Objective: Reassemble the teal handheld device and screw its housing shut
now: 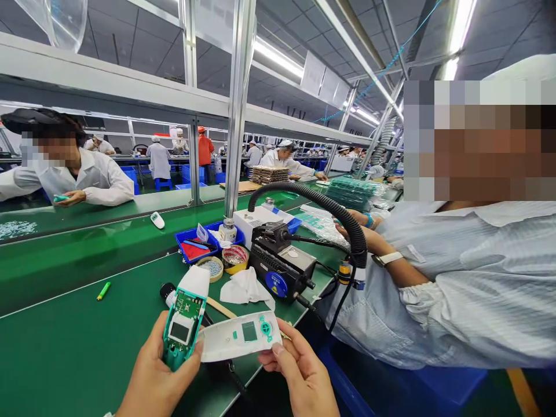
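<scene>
left hand (pixel 153 370) is gripping a teal-and-white plastic device (pixel 185 310), right hand (pixel 302 370) a white plastic cover (pixel 230 340), near the green tabletop's (pixel 61 347) right edge.

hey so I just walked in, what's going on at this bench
Someone's left hand holds an opened handheld device, its green circuit board exposed. The right hand grips a white cover with a window and green buttons, its other end beside the left thumb. The cover is off the device. Beyond them, a crumpled white cloth or tissue lies on the green bench.
</scene>
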Demonstrator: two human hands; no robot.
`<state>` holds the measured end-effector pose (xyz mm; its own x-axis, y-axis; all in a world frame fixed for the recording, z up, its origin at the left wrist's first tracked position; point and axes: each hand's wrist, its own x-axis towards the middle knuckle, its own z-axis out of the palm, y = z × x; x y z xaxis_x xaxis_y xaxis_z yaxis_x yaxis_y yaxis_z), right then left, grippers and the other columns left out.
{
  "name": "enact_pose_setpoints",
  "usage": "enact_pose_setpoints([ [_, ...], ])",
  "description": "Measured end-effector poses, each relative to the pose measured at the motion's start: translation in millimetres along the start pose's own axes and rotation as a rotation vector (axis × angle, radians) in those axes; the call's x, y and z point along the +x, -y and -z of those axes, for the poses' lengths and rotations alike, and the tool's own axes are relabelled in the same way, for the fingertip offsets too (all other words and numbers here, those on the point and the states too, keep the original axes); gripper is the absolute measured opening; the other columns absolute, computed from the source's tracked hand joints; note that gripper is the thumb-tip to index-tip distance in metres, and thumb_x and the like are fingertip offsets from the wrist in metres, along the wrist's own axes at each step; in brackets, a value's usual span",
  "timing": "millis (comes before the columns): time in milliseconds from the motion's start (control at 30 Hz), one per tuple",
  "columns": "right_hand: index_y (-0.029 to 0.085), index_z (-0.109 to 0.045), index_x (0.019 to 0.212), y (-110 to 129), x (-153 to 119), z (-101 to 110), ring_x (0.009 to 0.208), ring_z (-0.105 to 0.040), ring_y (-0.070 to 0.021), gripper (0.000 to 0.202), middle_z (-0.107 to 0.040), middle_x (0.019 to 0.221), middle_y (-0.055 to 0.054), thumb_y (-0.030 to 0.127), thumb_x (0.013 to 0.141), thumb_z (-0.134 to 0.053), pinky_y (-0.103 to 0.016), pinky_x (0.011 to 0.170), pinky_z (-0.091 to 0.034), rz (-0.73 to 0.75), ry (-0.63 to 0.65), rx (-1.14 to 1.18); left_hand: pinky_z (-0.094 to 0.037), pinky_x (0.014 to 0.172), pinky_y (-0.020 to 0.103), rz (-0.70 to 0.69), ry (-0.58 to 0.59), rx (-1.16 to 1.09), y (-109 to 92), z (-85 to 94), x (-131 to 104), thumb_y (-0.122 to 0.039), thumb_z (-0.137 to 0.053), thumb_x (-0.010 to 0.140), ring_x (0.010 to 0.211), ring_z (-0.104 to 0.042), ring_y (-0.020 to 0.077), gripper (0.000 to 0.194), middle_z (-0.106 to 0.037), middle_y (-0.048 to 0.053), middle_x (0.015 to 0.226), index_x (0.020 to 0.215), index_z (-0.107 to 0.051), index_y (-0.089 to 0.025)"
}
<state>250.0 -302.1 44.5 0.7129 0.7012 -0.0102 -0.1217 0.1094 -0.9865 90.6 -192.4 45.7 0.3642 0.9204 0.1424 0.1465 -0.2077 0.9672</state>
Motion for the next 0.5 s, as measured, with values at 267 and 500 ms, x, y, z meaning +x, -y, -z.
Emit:
enact_pose_setpoints([
  [267,0.016,-0.056,0.097,-3,6,2,0.059,-0.060,-0.0159,0.048,-0.067,0.070,-0.003,0.049,0.063,-0.068,-0.027,0.058,-0.048,-0.071,0.055,-0.008,-0.047,0.062,0.024,-0.016,-0.054,0.054,-1,-4.0,-11,-0.044,-0.062,0.063,0.080,-0.060,0.0215,0.040,-0.065,0.003,0.086,0.094,-0.051,-0.020],
  [500,0.016,-0.052,0.099,2,3,0,0.063,-0.061,-0.0157,0.045,-0.068,0.074,-0.004,0.045,0.067,-0.066,-0.028,0.064,-0.048,-0.105,0.076,0.010,-0.046,0.062,0.024,-0.031,-0.038,0.034,0,-4.4,-12,-0.041,-0.061,0.065,0.083,-0.060,0.0220,0.043,-0.065,0.004,0.090,0.101,-0.047,-0.020],
])
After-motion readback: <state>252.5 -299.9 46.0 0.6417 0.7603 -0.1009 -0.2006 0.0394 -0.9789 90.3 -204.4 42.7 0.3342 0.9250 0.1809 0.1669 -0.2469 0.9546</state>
